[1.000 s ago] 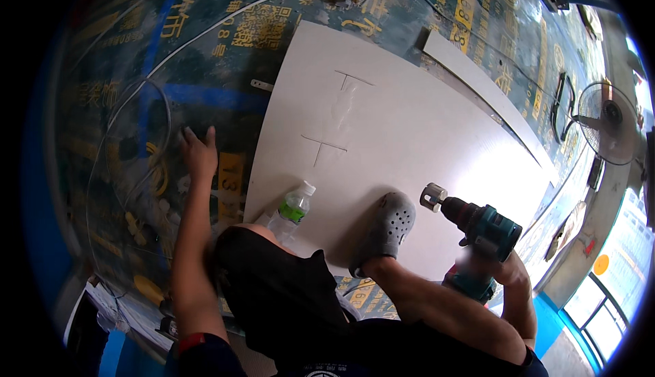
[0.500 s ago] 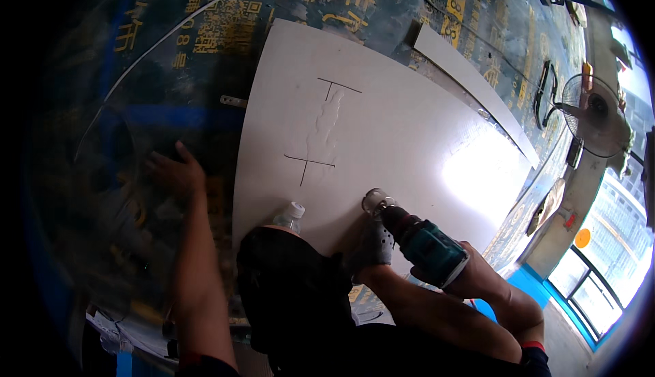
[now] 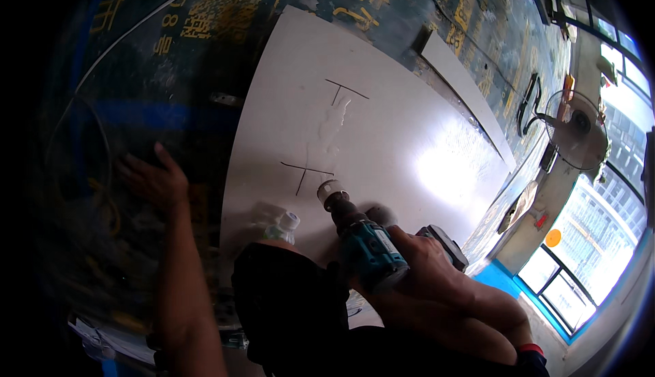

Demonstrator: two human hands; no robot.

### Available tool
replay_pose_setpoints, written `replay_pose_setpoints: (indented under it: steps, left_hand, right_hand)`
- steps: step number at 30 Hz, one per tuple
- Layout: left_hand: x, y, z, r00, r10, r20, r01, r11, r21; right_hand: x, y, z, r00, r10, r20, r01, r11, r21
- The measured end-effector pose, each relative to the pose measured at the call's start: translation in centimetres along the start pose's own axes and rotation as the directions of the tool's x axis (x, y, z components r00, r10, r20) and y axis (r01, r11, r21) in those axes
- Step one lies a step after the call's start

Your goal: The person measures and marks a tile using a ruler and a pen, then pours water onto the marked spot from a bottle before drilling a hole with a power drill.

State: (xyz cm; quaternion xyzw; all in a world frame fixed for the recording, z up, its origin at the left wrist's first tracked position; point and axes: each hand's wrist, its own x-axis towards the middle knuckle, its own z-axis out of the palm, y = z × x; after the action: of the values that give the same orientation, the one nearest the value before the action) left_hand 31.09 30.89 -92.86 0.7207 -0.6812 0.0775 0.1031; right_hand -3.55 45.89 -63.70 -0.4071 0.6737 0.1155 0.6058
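Observation:
My right hand [image 3: 433, 261] grips a teal and black cordless drill [image 3: 372, 251] by its handle. A round metal hole saw [image 3: 332, 193] is fitted in the drill's chuck and sits close to a pencilled cross on a large white board [image 3: 389, 131]; whether it touches the board I cannot tell. Off the board's left side, my left hand [image 3: 157, 176] has its fingers spread over the dark floor sheet and holds nothing. A small clear bottle [image 3: 283, 227] with a white cap stands on the board beside my knee. A wet streak [image 3: 332, 128] runs between two dark line marks.
A narrow white strip [image 3: 467, 94] lies along the board's far right edge. Farther right stand a fan [image 3: 578, 128] and a tall window [image 3: 580, 240]. A pale cable [image 3: 153, 19] curves across the printed dark floor covering at the left. A small metal plate [image 3: 226, 99] lies left of the board.
My right hand has carried the drill left and forward, bringing the hole saw from beside my foot to near the lower cross. My left hand has shifted slightly left, and the view has turned somewhat.

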Motion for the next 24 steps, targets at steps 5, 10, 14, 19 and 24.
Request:
replay_pose_setpoints:
  steps: [5,10,14,19,24]
  left_hand:
    - [-0.2,-0.4,0.0,0.999,-0.011,0.044,0.009,0.999,0.050]
    - [-0.5,-0.9,0.3,0.996,-0.036,0.076,0.032,0.998,0.056]
    - [-0.4,-0.7,0.4,0.999,-0.020,0.045,0.017,0.999,0.051]
    - [-0.4,-0.8,0.6,1.000,-0.003,0.021,0.002,0.998,0.066]
    - [-0.1,-0.8,0.5,1.000,0.006,0.001,-0.006,0.998,0.069]
  right_hand:
    - [1.3,-0.5,0.6,0.999,0.047,0.010,-0.047,0.998,0.028]
    - [2.3,-0.7,0.9,0.997,0.057,0.050,-0.059,0.998,0.036]
    - [2.6,-0.9,0.9,0.994,0.112,0.003,-0.112,0.992,0.065]
    - [2.8,-1.3,0.8,0.991,0.133,-0.009,-0.132,0.987,0.094]
    - [3.2,-1.6,1.0,0.990,0.144,0.005,-0.144,0.989,0.041]
